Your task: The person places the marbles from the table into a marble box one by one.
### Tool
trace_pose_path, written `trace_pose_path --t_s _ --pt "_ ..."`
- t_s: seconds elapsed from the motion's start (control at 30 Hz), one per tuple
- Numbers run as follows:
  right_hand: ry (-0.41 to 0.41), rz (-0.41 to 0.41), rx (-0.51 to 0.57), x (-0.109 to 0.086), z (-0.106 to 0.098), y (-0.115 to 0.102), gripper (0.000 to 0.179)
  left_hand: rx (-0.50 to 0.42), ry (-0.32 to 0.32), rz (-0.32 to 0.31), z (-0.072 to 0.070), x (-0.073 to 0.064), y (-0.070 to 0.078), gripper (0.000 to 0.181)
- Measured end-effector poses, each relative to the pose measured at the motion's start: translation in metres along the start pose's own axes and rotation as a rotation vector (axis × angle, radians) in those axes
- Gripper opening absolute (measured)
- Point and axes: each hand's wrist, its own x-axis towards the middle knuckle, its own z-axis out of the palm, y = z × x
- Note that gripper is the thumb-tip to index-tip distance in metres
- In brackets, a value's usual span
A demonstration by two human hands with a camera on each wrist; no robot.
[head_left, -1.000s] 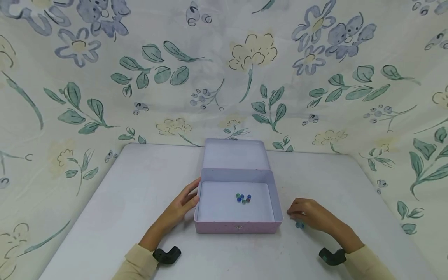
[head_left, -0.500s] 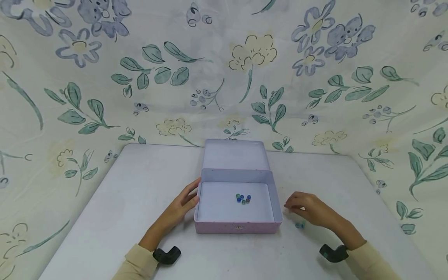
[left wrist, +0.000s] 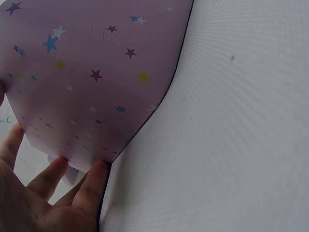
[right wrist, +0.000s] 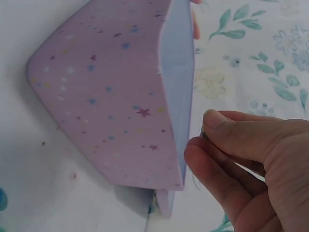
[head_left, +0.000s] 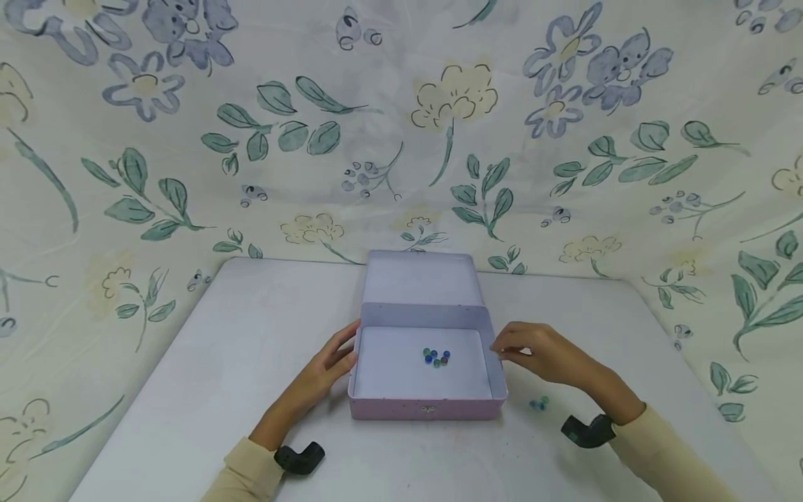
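A pink tin box [head_left: 395, 410] with a star pattern stands on the table, its lid [head_left: 422, 277] laid back. Several small blue, green and dark glass marbles [head_left: 429, 359] lie together on the box floor. My left hand [head_left: 318, 376] steadies the left wall, fingertips [left wrist: 59, 166] against the starry side. Over the right rim, my right hand [head_left: 544, 352] pinches a small dark marble [right wrist: 204, 136] between thumb and fingers, mostly covered by them. A few blue-green marbles [head_left: 534, 404] lie on the table right of the box.
The white table [head_left: 263, 300] reaches back to a hanging cloth [head_left: 389, 160] printed with flowers and leaves. That cloth also closes in both sides. Black wrist devices [head_left: 300, 458] sit at both cuffs.
My right hand has lifted from the table near the loose marbles and moved up and left to the box's right rim, carrying a marble. My left hand stays put.
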Motion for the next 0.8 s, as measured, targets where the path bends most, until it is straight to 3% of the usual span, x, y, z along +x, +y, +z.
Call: trace_pose_path --t_s 0.37,0.6,0.8 --pt "-0.055 -0.075 0.051 0.044 0.003 -0.014 0.022 0.026 0.022 -0.023 -0.001 0.0 0.0 0.06" --pt "-0.113 -0.128 0.078 0.077 0.016 -0.025 0.019 0.019 0.02 -0.018 -0.003 -0.003 -0.001 0.06" --pt "-0.138 -0.124 0.081 0.095 0.03 -0.025 0.018 -0.001 -0.002 -0.015 0.0 -0.001 -0.002 0.061"
